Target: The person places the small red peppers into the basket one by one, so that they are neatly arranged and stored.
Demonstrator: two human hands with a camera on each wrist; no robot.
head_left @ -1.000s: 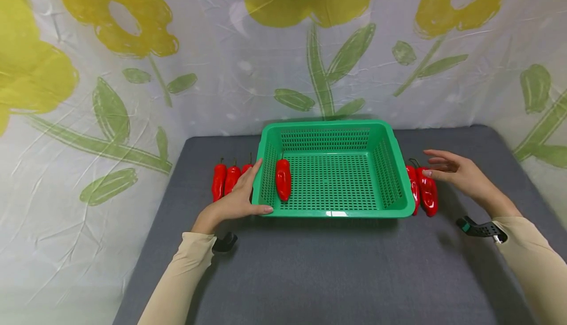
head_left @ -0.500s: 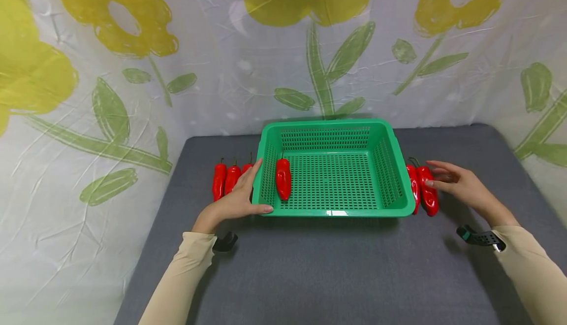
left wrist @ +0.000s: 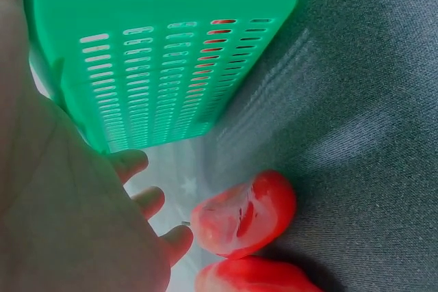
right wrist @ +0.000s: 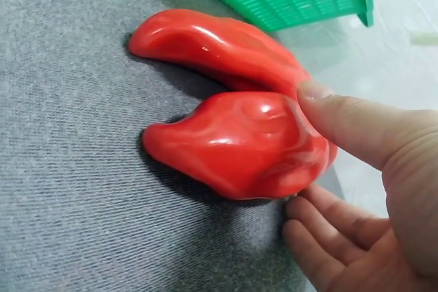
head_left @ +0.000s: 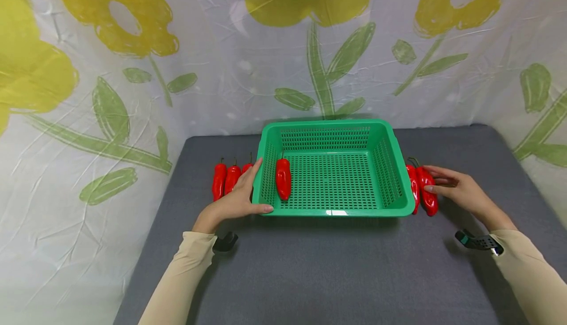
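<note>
A green perforated plastic basket (head_left: 328, 212) stands in the middle of the table with one red pepper (head_left: 283, 179) lying inside at its left. My left hand (head_left: 236, 198) rests on the basket's front left corner, thumb along the front rim and straight fingers along the left side. To the right of the basket lie two glossy red peppers side by side. My right hand (head_left: 465, 192) pinches the outer red pepper (right wrist: 239, 145) near its stem end, thumb on one side and fingers on the other. The inner pepper (right wrist: 212, 42) lies between it and the basket.
Left of the basket lie three red peppers (head_left: 218, 182) in a row, partly hidden by my left hand. The table has a dark grey cloth (head_left: 319, 276). A white curtain (head_left: 212, 83) with painted flowers hangs behind it.
My right hand has moved slightly left and down onto the outer red pepper and closed around it. The left hand and the basket have stayed in place.
</note>
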